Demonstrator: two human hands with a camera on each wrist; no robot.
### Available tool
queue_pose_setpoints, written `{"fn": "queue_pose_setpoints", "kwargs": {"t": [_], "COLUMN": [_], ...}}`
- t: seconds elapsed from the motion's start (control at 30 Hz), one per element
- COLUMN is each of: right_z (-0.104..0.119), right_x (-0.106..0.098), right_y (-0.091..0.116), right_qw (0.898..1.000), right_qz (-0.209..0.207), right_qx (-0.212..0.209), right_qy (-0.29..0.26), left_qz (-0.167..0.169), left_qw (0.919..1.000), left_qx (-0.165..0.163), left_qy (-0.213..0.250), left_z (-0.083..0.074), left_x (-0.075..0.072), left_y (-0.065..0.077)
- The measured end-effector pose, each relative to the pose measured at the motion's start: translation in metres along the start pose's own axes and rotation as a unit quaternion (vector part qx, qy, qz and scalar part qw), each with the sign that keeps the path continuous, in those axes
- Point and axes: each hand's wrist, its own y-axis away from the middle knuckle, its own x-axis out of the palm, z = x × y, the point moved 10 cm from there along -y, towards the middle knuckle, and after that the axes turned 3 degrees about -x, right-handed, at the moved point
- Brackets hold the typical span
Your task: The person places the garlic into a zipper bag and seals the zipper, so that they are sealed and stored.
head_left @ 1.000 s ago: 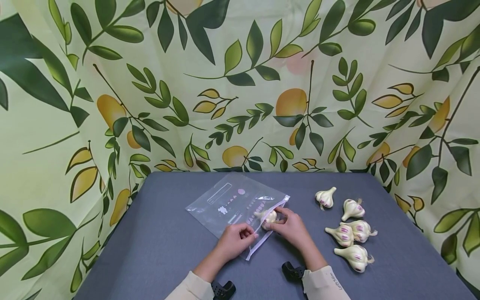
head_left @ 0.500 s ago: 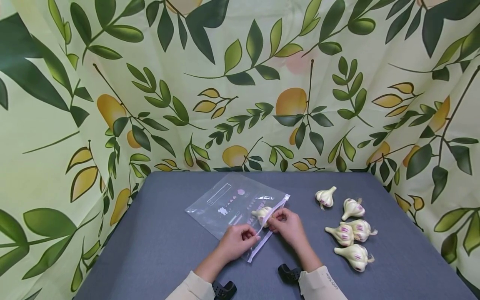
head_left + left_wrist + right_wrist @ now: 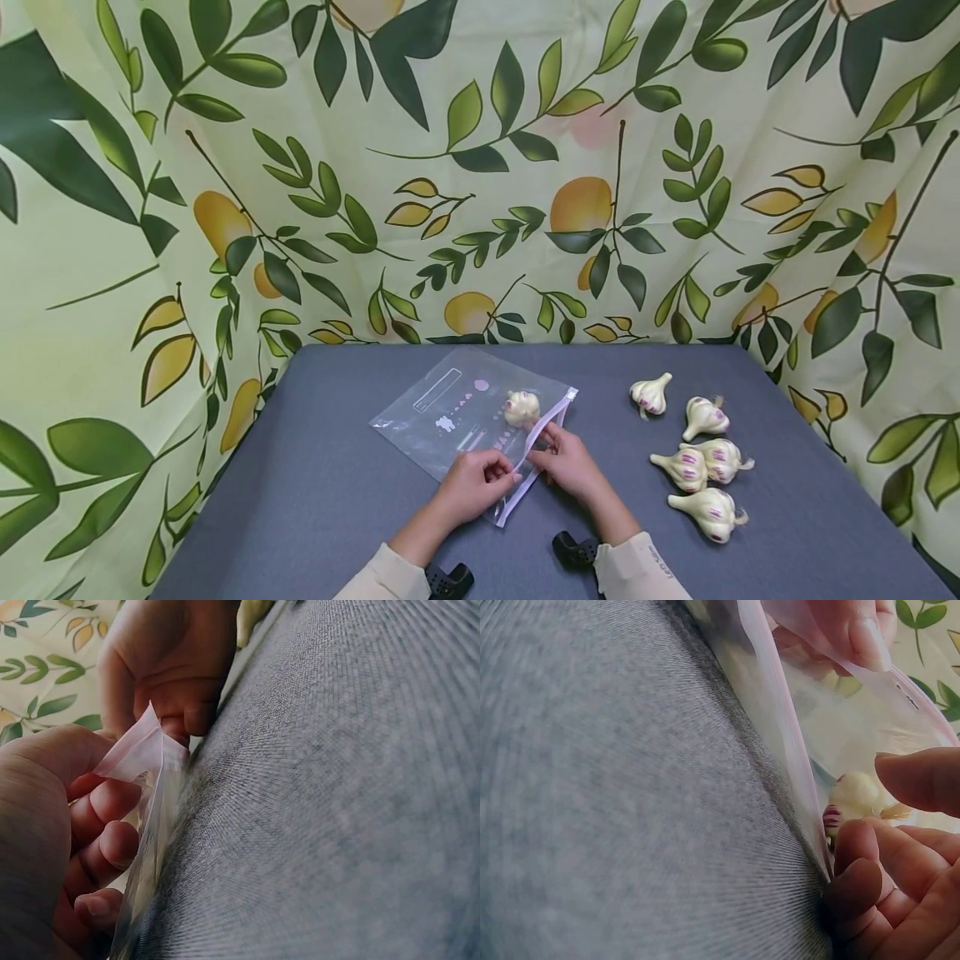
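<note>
And here's the left hand (image 3: 468,483), pinching the pink zip strip (image 3: 553,412) at the mouth of the clear bag (image 3: 416,421), one side lifted off the other, presumably to hold a gap for the fingers. Right at that gap sits the right hand (image 3: 570,462), thumb and fingers parted, gripping nothing! The garlic bulb (image 3: 522,408) lies inside the bag, just past those fingertips, root tuft turned toward them. The bag itself spreads across the bench (image 3: 300,467), its mouth angled toward the right hand's side, where five loose bulbs (image 3: 688,472) cluster, which looks like a handy arrangement: pinch from the left, free reach from the right.
</note>
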Motion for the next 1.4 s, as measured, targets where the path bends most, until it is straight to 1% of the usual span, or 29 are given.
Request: {"fn": "queue_pose_setpoints", "kwargs": {"t": [0.13, 0.23, 0.33, 0.4, 0.47, 0.5, 0.63, 0.67, 0.7, 0.77, 0.83, 0.87, 0.97, 1.07, 1.17, 1.23, 1.4], "right_z": [-0.003, -0.003, 0.000, 0.003, 0.008, 0.011, 0.028, 0.032, 0.035, 0.038, 0.038, 0.036, 0.031, 0.025, 0.020, 0.018, 0.012], "right_x": [-0.001, -0.008, -0.023, -0.039, -0.058, -0.069, -0.112, -0.123, -0.134, -0.154, -0.171, -0.179, -0.197, -0.210, -0.217, -0.218, -0.212], "right_y": [0.001, 0.000, -0.003, -0.004, -0.004, -0.002, 0.008, 0.011, 0.015, 0.023, 0.032, 0.036, 0.048, 0.059, 0.065, 0.066, 0.062], "right_qw": [1.000, 1.000, 0.998, 0.995, 0.988, 0.982, 0.954, 0.947, 0.942, 0.937, 0.934, 0.935, 0.935, 0.934, 0.932, 0.930, 0.930], "right_qz": [-0.005, -0.019, -0.052, -0.084, -0.122, -0.143, -0.203, -0.214, -0.220, -0.219, -0.204, -0.191, -0.150, -0.119, -0.099, -0.083, -0.051], "right_qx": [0.009, 0.013, 0.000, -0.012, -0.024, -0.029, -0.038, -0.034, -0.028, -0.007, 0.021, 0.037, 0.082, 0.126, 0.156, 0.166, 0.149], "right_qy": [0.000, 0.009, 0.028, 0.053, 0.093, 0.120, 0.217, 0.237, 0.251, 0.274, 0.292, 0.298, 0.312, 0.311, 0.313, 0.317, 0.332], "left_qz": [0.001, -0.006, -0.020, -0.026, -0.030, -0.031, -0.034, -0.034, -0.035, -0.035, -0.034, -0.032, -0.031, -0.033, -0.032, -0.031, -0.029], "left_qw": [1.0000, 1.0000, 0.9998, 0.9996, 0.9995, 0.9995, 0.9994, 0.9994, 0.9993, 0.9993, 0.9994, 0.9994, 0.9995, 0.9994, 0.9995, 0.9995, 0.9995], "left_qx": [-0.004, -0.007, -0.009, -0.008, -0.008, -0.006, 0.000, 0.002, 0.003, 0.003, 0.000, -0.001, 0.000, 0.001, -0.004, -0.008, -0.011], "left_qy": [-0.001, 0.000, 0.003, 0.006, 0.008, 0.009, 0.008, 0.008, 0.008, 0.009, 0.009, 0.008, 0.007, 0.005, 0.005, 0.006, 0.006], "left_z": [0.002, 0.005, 0.007, 0.008, 0.008, 0.008, 0.009, 0.009, 0.009, 0.009, 0.009, 0.009, 0.008, 0.006, 0.006, 0.006, 0.008], "left_x": [0.002, 0.001, -0.002, -0.004, -0.006, -0.006, -0.007, -0.008, -0.008, -0.008, -0.008, -0.008, -0.008, -0.009, -0.009, -0.009, -0.008], "left_y": [0.001, 0.001, 0.000, 0.000, -0.001, -0.001, -0.001, -0.001, -0.002, -0.002, -0.002, -0.002, -0.002, -0.002, -0.002, -0.003, -0.002]}}
